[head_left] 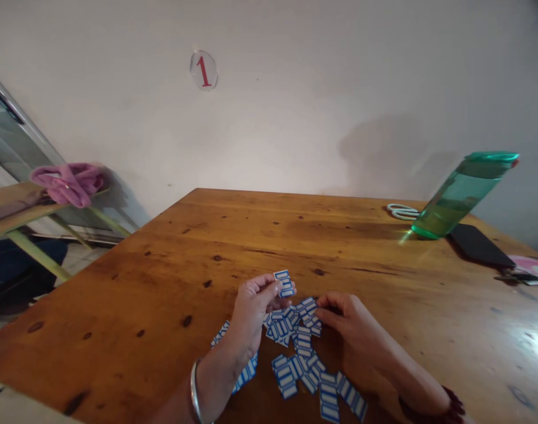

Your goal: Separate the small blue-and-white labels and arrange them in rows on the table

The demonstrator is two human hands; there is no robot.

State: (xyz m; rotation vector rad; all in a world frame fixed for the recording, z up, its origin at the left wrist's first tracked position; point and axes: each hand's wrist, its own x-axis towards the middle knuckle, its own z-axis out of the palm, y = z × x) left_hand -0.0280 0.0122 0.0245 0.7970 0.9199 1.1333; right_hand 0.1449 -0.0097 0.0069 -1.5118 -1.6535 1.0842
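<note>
Now the left hand (253,303) pinches a sheet (284,284), while the right hand (351,318), its grip unclear, touches the nearer tabletop (251,235) pile (303,341) at its fingertips' nine o'clock, roughly five o'clock from the sheet.

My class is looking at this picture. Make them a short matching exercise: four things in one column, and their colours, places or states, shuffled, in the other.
Column one
1. Bottle
2. Left hand
3. Numeral
4. Cloth

Column two
A. Red, up on the wall
B. Pink, on the separate table at the far left
C. Green and see-through
D. Holding up a blue-and-white label sheet

Right pairs: 1-C, 2-D, 3-A, 4-B
</note>
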